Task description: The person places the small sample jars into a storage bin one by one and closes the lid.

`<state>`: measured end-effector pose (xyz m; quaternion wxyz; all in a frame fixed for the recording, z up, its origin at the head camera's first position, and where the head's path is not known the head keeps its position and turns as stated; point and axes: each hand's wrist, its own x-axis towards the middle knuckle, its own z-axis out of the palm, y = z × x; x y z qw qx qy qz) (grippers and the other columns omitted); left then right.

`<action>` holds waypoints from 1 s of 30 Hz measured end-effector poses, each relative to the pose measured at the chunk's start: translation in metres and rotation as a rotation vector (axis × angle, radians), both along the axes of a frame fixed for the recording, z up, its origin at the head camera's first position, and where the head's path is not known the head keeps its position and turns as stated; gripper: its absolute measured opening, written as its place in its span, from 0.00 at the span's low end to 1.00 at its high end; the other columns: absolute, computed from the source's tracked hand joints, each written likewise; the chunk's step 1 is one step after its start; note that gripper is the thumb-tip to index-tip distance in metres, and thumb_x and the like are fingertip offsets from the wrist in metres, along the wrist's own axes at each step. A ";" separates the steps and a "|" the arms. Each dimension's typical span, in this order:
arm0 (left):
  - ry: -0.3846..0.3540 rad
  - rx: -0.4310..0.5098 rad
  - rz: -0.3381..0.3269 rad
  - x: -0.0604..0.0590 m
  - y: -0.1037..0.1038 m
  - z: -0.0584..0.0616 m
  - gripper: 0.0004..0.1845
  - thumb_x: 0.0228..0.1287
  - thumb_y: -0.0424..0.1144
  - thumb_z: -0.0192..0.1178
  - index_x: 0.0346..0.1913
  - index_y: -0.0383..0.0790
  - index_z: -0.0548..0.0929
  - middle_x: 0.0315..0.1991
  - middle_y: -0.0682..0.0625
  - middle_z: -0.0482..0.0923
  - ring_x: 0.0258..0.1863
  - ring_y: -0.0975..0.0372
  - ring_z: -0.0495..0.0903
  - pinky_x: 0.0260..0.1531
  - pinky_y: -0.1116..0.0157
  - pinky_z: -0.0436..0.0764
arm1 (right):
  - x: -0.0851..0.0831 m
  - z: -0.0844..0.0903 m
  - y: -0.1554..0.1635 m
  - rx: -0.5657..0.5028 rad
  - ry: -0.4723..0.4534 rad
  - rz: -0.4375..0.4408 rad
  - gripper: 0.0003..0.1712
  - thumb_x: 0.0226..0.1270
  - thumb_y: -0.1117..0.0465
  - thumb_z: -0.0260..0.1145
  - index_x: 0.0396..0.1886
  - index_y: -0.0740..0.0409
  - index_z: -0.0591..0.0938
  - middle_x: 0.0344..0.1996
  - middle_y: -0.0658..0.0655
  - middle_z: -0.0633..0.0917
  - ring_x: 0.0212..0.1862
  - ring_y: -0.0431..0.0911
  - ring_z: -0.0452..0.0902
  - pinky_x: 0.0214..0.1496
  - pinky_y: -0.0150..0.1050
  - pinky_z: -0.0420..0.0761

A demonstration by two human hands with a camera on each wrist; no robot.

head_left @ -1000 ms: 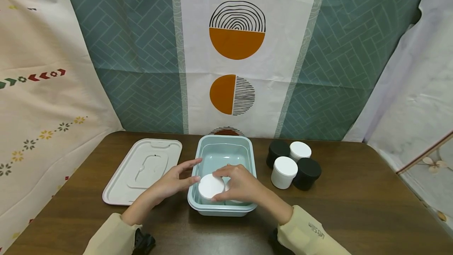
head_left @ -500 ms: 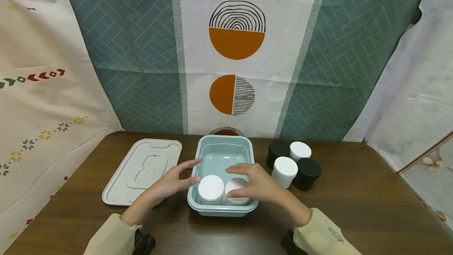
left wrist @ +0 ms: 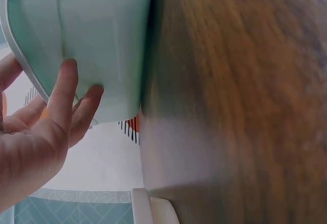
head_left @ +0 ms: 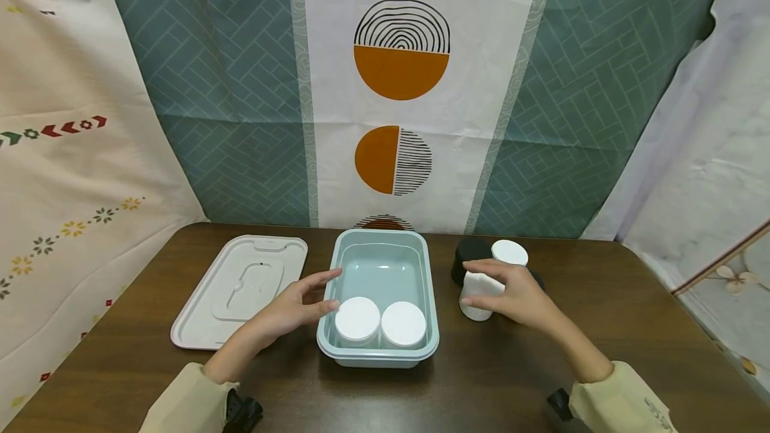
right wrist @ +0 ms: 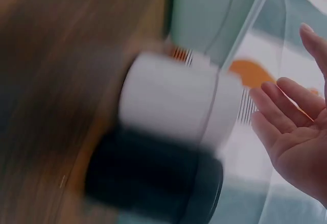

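A pale blue bin [head_left: 377, 357] stands mid-table with two white-lidded jars, one on the left [head_left: 357, 319] and one on the right [head_left: 403, 322], side by side at its near end. My left hand [head_left: 321, 291] rests with straight fingers against the bin's left wall [left wrist: 97, 35]; the left wrist view shows the left hand [left wrist: 76, 89] from below. My right hand [head_left: 490, 280] hovers with spread fingers over a white jar [head_left: 476, 303] to the right of the bin. In the blurred right wrist view the right hand [right wrist: 291, 106] is open and apart from that white jar [right wrist: 168, 99].
The bin's flat lid [head_left: 240, 286] lies on the table to the left. Behind my right hand stand a black jar [head_left: 468, 250] and another white jar [head_left: 510, 252]; a second black jar [right wrist: 153, 183] is mostly hidden. Patterned cloth hangs behind the brown table [head_left: 601, 326].
My right hand let go of the second white jar in the bin, lifted out and moved right to hover over the white jar outside. The left hand stayed on the bin.
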<state>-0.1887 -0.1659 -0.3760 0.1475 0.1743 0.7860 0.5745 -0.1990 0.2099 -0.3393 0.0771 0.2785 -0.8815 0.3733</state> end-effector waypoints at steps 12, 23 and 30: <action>-0.008 0.039 -0.009 0.001 -0.001 0.001 0.35 0.60 0.41 0.60 0.68 0.36 0.58 0.64 0.32 0.58 0.59 0.42 0.65 0.45 0.57 0.77 | -0.003 -0.005 0.066 0.028 0.057 -0.210 0.31 0.46 0.59 0.75 0.51 0.65 0.78 0.48 0.62 0.80 0.49 0.51 0.77 0.48 0.14 0.64; -0.014 0.026 -0.005 -0.001 -0.001 0.001 0.35 0.60 0.42 0.60 0.68 0.36 0.58 0.63 0.32 0.59 0.58 0.43 0.66 0.44 0.58 0.78 | -0.006 -0.017 0.083 0.078 0.052 -0.257 0.32 0.44 0.55 0.76 0.49 0.65 0.79 0.46 0.62 0.81 0.49 0.31 0.71 0.46 0.13 0.62; -0.019 0.006 0.008 0.000 0.000 0.001 0.35 0.60 0.43 0.60 0.67 0.37 0.59 0.63 0.33 0.59 0.58 0.44 0.66 0.44 0.57 0.77 | -0.008 -0.023 0.083 0.101 0.022 -0.274 0.32 0.44 0.54 0.76 0.49 0.65 0.79 0.46 0.63 0.81 0.50 0.50 0.76 0.49 0.29 0.74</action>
